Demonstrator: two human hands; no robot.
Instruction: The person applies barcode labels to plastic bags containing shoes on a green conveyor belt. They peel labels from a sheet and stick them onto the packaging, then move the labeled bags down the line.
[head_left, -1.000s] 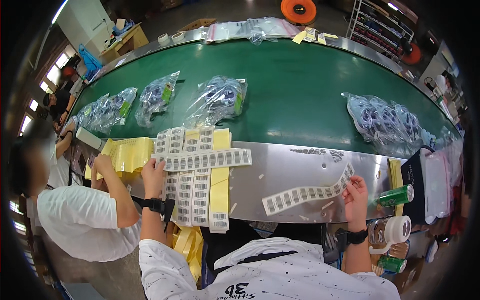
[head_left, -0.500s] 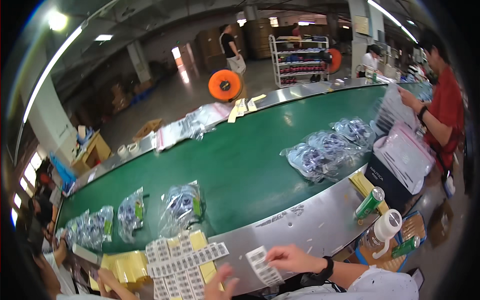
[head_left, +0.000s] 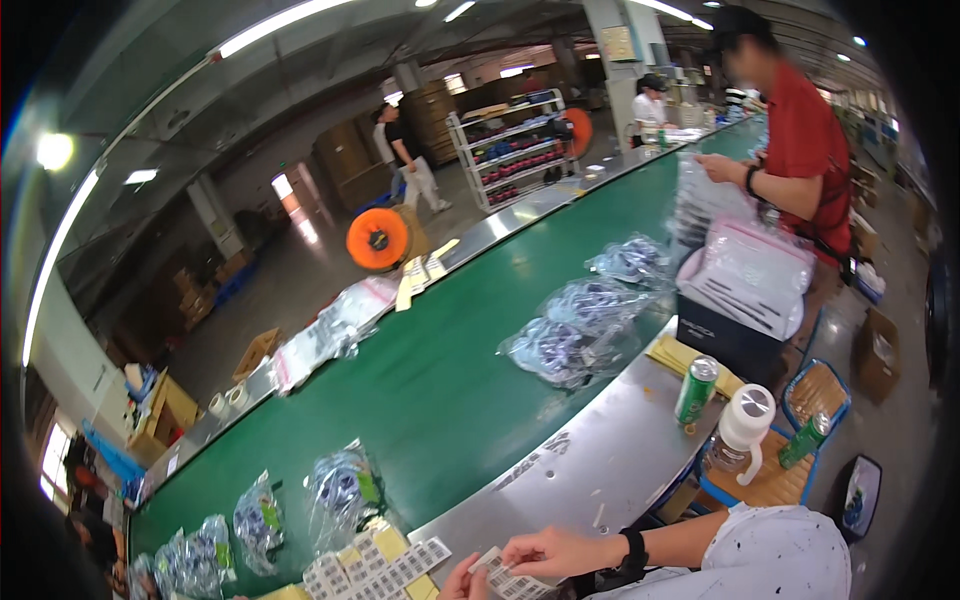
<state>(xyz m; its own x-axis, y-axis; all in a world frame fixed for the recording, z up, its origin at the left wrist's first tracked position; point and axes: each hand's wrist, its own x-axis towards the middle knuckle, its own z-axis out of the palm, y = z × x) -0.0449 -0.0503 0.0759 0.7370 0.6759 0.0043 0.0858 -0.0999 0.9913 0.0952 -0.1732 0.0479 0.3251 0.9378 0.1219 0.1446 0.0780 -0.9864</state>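
Observation:
At the bottom of the head view my right hand (head_left: 565, 551), a black band on its wrist, pinches a small white sheet of barcode labels (head_left: 518, 586). My left hand (head_left: 466, 581) closes on the sheet's left edge, partly cut off by the lower rim. Just left of it, more label sheets (head_left: 408, 566) lie overlapping on yellow backing paper. Beyond these, clear bags of blue shoes with green tags rest on the green conveyor belt; the nearest is one bag (head_left: 342, 488).
A metal ledge (head_left: 520, 505) borders the green belt (head_left: 440, 400). More bagged shoes (head_left: 570, 340) lie farther right. A green can (head_left: 696, 390), white-lidded bottle (head_left: 745, 425) and dark box of plastic bags (head_left: 725, 335) stand at right. A person in red (head_left: 805, 150) handles bags there.
My left hand has come over to the label sheet and now grips its edge; before, it was apart with fingers spread. The whole view has tilted and shifted.

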